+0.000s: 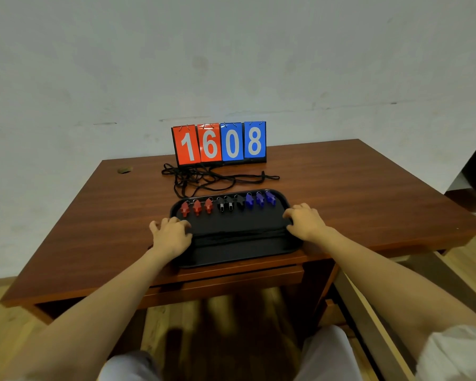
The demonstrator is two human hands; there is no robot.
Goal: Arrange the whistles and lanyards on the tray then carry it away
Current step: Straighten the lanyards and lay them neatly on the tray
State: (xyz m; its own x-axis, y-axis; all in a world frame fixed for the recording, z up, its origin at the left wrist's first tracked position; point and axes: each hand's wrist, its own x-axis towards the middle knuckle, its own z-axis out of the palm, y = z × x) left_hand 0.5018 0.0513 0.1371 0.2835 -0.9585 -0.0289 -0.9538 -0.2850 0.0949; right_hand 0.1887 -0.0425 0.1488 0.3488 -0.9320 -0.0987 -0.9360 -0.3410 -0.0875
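Left hand (171, 235), right hand (304, 221) seemingly pinch lanyard (239, 234) ends across tray (231, 257); lay it taut, straight, clear of whistles (221, 207).

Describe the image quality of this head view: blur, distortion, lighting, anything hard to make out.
Head view: the wide-angle lens bends the table edges. Head view: flat, even light with no glare, and the scoreboard digits are crisp. Head view: the floor under the table is smeared by blur. Head view: the black lanyards nearly vanish against the black tray, and the whistles look slightly soft.
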